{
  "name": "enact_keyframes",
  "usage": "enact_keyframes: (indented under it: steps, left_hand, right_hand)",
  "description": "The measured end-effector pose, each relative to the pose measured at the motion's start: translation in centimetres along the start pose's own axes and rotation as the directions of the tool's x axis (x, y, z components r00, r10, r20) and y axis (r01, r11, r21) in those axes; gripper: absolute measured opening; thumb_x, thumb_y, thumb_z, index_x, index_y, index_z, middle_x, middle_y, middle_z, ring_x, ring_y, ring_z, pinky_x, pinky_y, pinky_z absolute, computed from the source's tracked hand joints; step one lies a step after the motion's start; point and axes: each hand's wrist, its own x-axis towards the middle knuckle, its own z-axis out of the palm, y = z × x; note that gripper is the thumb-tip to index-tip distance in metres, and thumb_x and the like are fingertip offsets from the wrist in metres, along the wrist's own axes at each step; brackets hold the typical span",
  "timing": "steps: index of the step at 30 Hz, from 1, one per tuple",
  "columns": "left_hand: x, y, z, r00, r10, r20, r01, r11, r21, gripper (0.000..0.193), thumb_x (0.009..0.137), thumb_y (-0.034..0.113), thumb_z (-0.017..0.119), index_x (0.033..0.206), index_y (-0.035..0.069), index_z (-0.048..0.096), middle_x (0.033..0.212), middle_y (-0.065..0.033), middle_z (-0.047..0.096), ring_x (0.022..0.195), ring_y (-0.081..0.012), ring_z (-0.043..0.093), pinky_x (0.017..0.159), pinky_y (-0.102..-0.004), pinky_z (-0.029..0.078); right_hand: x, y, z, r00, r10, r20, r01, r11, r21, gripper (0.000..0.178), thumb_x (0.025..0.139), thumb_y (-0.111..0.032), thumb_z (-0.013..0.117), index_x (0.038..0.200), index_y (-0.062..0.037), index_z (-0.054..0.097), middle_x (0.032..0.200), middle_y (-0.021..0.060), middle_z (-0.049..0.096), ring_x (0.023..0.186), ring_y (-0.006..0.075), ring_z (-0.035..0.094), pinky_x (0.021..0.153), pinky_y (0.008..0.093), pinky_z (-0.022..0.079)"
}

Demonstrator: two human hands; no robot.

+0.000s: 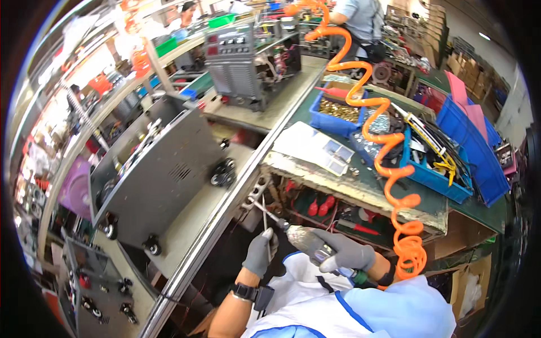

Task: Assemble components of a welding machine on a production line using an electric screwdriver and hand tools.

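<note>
My right hand (346, 252), in a grey glove, is wrapped around an air screwdriver (304, 236). The tool's long thin bit points up and left toward the metal edge of the conveyor line. My left hand (260, 253), also gloved in grey, is closed near the bit, its fingertips pinching a thin light rod (264, 216) that stands upright. What kind of rod it is cannot be made out. Just past the bit, a metal bracket with round holes (255, 191) sits beside the conveyor edge. An orange coiled air hose (389, 152) hangs down by my right arm.
A grey metal cabinet on casters (169, 169) stands on the conveyor (194, 236) at left, another grey machine (231, 70) beyond. The green bench at right bears a blue bin of brass-coloured screws (338, 110), papers (315, 147) and a blue tool tray (431, 183). A person (360, 22) stands far back.
</note>
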Motion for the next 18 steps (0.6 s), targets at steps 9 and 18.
enact_keyframes:
  steps: [9,18]
  left_hand:
    - [16.8,5.4,17.3,0.988,0.081,0.129,-0.098,0.987,0.131,0.028,0.093,0.034,0.04,0.086,0.01,0.054,0.063,0.0005,0.051,0.052,-0.0115,0.047,0.047,-0.0265,0.038]
    - [32.1,15.3,25.2,0.979,-0.025,0.203,0.018,0.999,0.035,0.046,0.086,0.056,0.042,0.097,0.012,0.05,0.061,-0.0002,0.046,0.051,-0.0148,0.046,0.044,-0.029,0.037]
  right_hand:
    - [-6.8,-2.2,-9.5,0.92,0.02,-0.391,0.077,0.97,0.232,0.089,0.055,-0.01,0.068,0.134,-0.001,0.029,0.094,0.0091,0.052,0.08,0.0159,0.052,0.073,0.028,0.043]
    - [-10.0,-1.2,-13.2,0.833,0.104,-0.544,0.187,0.872,0.453,0.088,0.054,-0.007,0.067,0.133,-0.0005,0.029,0.094,0.0095,0.052,0.078,0.0166,0.052,0.073,0.0285,0.043]
